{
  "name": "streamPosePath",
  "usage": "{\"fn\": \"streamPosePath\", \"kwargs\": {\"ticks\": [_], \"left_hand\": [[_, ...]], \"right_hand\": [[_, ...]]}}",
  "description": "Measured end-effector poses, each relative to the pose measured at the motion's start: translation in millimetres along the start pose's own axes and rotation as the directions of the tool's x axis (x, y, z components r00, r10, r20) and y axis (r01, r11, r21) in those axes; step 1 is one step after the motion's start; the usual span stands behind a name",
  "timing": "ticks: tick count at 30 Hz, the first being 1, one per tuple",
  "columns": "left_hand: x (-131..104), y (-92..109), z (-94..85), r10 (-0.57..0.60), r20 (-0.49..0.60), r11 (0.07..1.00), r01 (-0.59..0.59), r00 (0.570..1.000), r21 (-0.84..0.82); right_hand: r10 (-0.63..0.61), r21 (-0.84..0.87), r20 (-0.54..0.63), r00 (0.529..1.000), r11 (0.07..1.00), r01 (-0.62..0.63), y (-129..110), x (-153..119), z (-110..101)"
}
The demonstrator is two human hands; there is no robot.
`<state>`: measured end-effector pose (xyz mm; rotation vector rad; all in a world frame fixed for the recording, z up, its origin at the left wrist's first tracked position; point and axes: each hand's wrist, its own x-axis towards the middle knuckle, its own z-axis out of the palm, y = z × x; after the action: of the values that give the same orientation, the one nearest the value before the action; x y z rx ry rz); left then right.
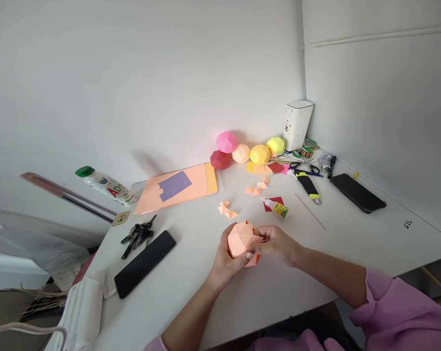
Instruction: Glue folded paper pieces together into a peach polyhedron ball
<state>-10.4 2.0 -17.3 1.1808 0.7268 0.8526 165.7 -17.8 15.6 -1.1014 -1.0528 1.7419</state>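
Note:
A peach faceted paper ball (241, 239), partly built with an open side facing right, is held just above the white table. My left hand (225, 261) is wrapped round its left side, the thumb across its lower front. On the right edge, my right hand (277, 243) pinches a flap of the same ball between thumb and fingers. Behind the ball lie small folded peach paper pieces (227, 210) and more of them (257, 188) farther back. A glue bottle (277, 206) rests on a red paper square (268, 206) beyond my right hand.
Finished paper balls (259, 154) line the wall. Peach sheets (176, 190) with a purple piece lie at left. Keys (138, 237), a black phone (145, 263) and a white bottle (106, 185) stand or lie leftward. A cutter (308, 186), scissors (304, 168) and another phone (358, 193) are right.

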Motion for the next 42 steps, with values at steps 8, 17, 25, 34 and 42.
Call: {"fn": "streamPosePath", "kwargs": {"ticks": [8,17,25,34,42], "left_hand": [[-0.2,-5.5,-1.9,0.001,0.02,1.0,-0.001,1.0,0.003],[0.9,0.9,-0.6,0.046,0.032,0.999,-0.047,0.998,0.022],[1.0,-5.8,-6.0,0.021,-0.016,0.997,-0.02,1.0,0.074],[1.4,8.7,-2.5,-0.108,0.001,0.992,0.108,0.994,-0.067],[0.1,10.7,-1.3,-0.1,-0.008,0.991,0.099,0.995,-0.089]], "right_hand": [[0.012,-0.044,0.037,0.999,0.999,-0.01,0.0,-0.9,-1.3],[-0.074,-0.112,0.018,0.997,0.991,0.076,2.0,1.4,-0.9],[-0.065,-0.217,0.022,0.998,0.974,0.068,5.9,2.6,-4.5],[-0.091,-0.286,0.054,0.994,0.953,0.103,1.7,1.1,-2.7],[-0.102,-0.249,0.044,0.994,0.962,0.11,2.7,2.6,-5.9]]}}
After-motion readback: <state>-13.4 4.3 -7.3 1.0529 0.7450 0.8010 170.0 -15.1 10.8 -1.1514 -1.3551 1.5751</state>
